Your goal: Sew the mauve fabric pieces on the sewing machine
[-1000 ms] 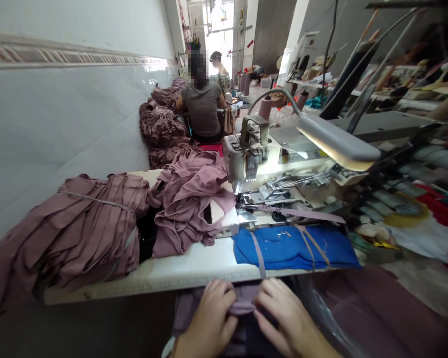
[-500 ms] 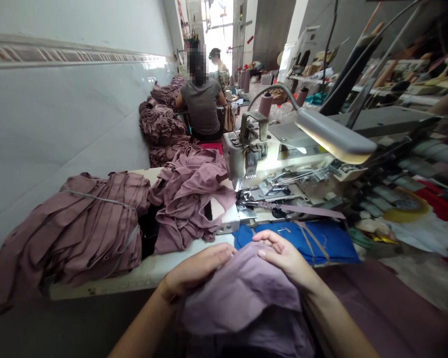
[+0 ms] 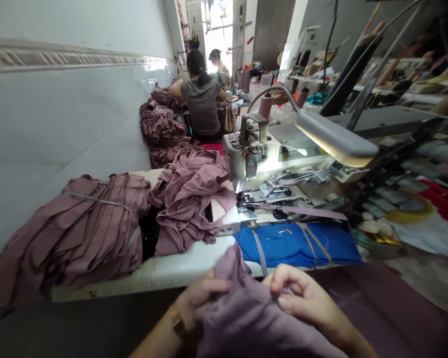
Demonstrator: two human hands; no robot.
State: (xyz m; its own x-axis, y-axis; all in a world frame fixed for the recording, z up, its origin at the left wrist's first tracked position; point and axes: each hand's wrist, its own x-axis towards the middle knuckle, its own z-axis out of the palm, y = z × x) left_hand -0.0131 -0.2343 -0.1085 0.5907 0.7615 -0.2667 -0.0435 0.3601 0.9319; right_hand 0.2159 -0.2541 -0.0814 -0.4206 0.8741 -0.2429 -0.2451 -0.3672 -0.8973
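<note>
A mauve fabric piece is bunched in my lap at the table's front edge. My left hand grips its left side, fingers curled into the cloth. My right hand pinches a fold near its top with thumb and fingers closed. Ahead stands the sewing machine with a mauve strip running under its foot. A blue cloth lies in front of the machine.
A tied bundle of mauve pieces and a loose mauve heap fill the table's left. A lit lamp hangs over the machine. Another person sits at a table farther back. The tiled wall runs along the left.
My hands first rose with the mauve piece toward the blue cloth, then dropped back toward my lap. The fingers went from lying over the cloth to gripping and pinching it.
</note>
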